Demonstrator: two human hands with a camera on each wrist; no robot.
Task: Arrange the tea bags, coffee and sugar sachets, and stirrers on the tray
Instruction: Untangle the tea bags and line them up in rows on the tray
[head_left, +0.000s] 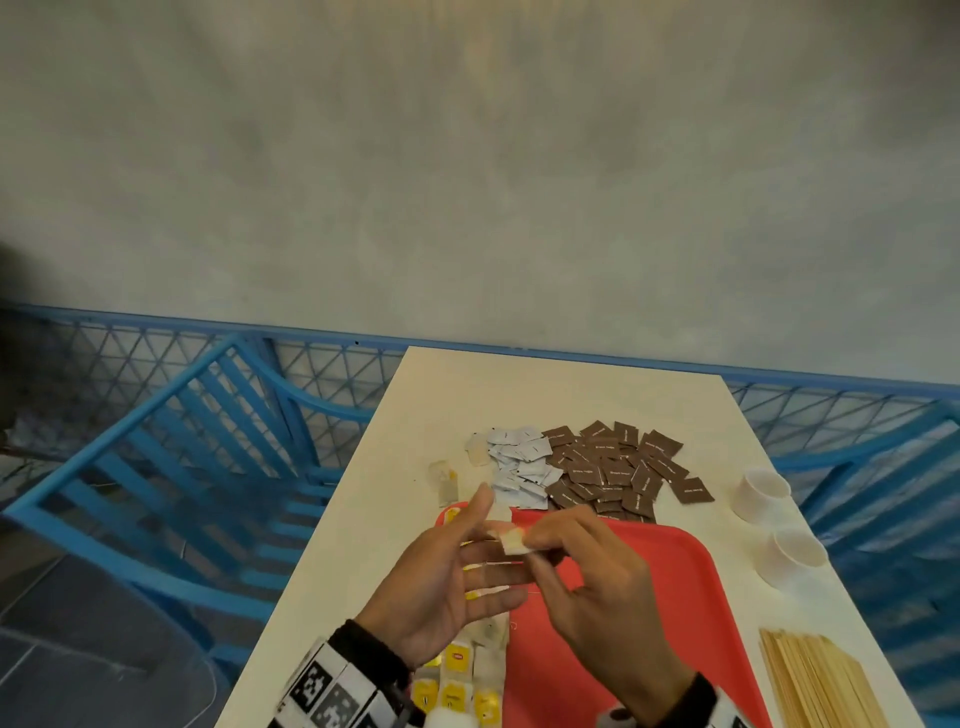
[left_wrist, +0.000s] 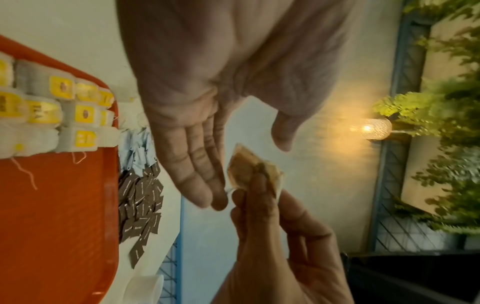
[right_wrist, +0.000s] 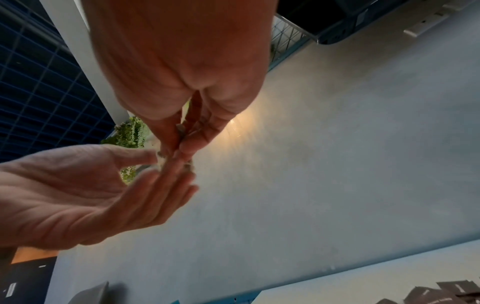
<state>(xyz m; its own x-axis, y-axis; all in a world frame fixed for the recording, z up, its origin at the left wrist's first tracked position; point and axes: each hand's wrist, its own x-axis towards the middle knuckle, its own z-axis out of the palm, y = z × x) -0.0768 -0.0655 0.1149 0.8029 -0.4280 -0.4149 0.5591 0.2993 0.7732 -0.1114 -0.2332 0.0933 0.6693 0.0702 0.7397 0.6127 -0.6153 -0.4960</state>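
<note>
My right hand (head_left: 531, 538) pinches a small tea bag (head_left: 511, 540) between thumb and fingertips, above the far left part of the red tray (head_left: 660, 587). My left hand (head_left: 488, 551) is open beside it, palm towards the bag, fingers straight. In the left wrist view the left fingertips (left_wrist: 205, 197) lie close to the bag's (left_wrist: 246, 164) lower corner. Rows of tea bags with yellow tags (head_left: 460, 675) lie along the tray's left side. Beyond the tray lie a pile of brown sachets (head_left: 618, 473) and a pile of pale sachets (head_left: 519, 462). Wooden stirrers (head_left: 815, 680) lie at the near right.
Two loose tea bags (head_left: 447, 480) lie on the white table (head_left: 519, 389) left of the pale sachets. Two white cups (head_left: 761, 493) stand to the right of the tray. Blue chairs (head_left: 208, 467) and a blue mesh fence flank the table.
</note>
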